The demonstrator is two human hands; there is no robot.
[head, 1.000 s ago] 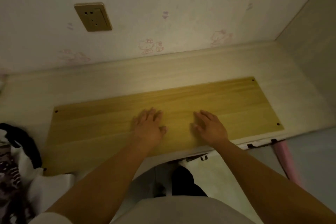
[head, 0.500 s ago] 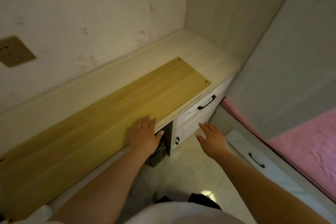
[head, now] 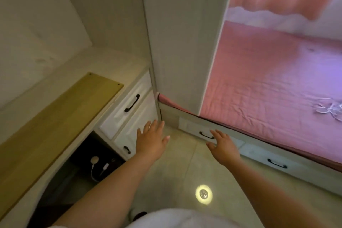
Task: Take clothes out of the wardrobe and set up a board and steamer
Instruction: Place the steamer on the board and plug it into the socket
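A long yellow wooden board (head: 55, 120) lies flat on the pale desk top (head: 103, 63) at the left. My left hand (head: 151, 140) hangs in the air in front of the desk drawers, fingers spread and holding nothing. Out to the right, my right hand (head: 223, 146) is also spread and empty, above the floor near the bed's drawer front. Neither hand touches the board. No clothes and no steamer show in this view.
White desk drawers (head: 127, 109) with black handles stand beside a tall pale cabinet panel (head: 183, 42). A bed with a pink sheet (head: 273, 83) fills the right, with drawers (head: 207, 133) under it. A white cable and plug (head: 100, 166) lie under the desk.
Both hands have lifted off the board and swung right into the air. The view has turned right from the desk and wall socket toward the cabinet and bed.
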